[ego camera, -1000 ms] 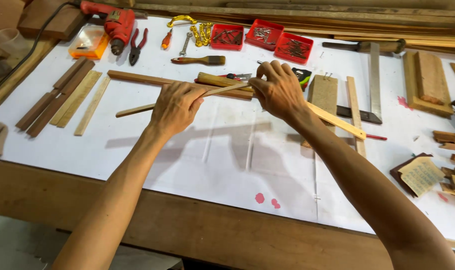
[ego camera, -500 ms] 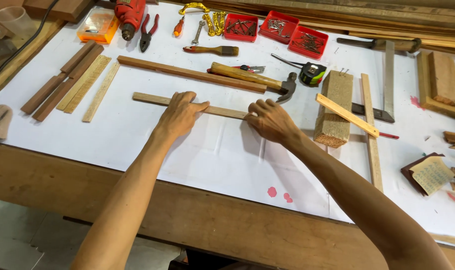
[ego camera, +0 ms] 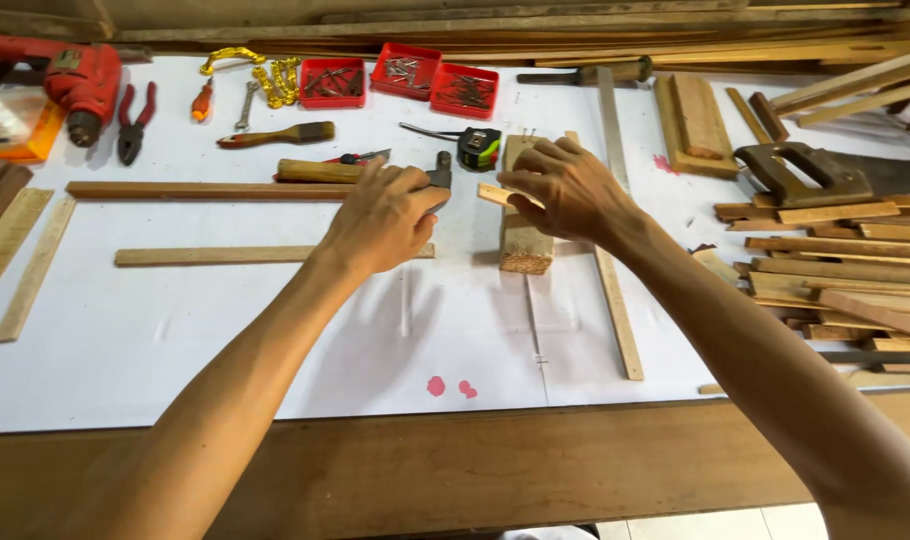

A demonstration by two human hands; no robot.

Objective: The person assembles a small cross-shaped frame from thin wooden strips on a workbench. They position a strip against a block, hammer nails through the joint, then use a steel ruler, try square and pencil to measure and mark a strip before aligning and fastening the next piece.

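Observation:
My left hand [ego camera: 383,215] lies over the neck of a wooden-handled hammer [ego camera: 315,170], fingers curled around it just behind the metal head. The near end of a flat wooden strip [ego camera: 215,256] runs under that hand. My right hand [ego camera: 567,185] is bent over a thin stick [ego camera: 493,193] that rests across a rough wooden block [ego camera: 525,245]. Its thumb and fingers close on the stick. Most of the stick is hidden by the hand.
A long brown batten [ego camera: 195,190], a tape measure [ego camera: 478,148], red nail trays [ego camera: 405,70], a drill [ego camera: 75,80], pliers [ego camera: 135,120] and a brush [ego camera: 275,135] lie at the back. A metal ruler [ego camera: 607,110], a handsaw [ego camera: 825,175] and stacked offcuts [ego camera: 835,270] sit to the right.
Both hands have left the flat strip, which now lies on the paper. The left hand moved up to the hammer, the right hand to the stick on the block. The view shifted right.

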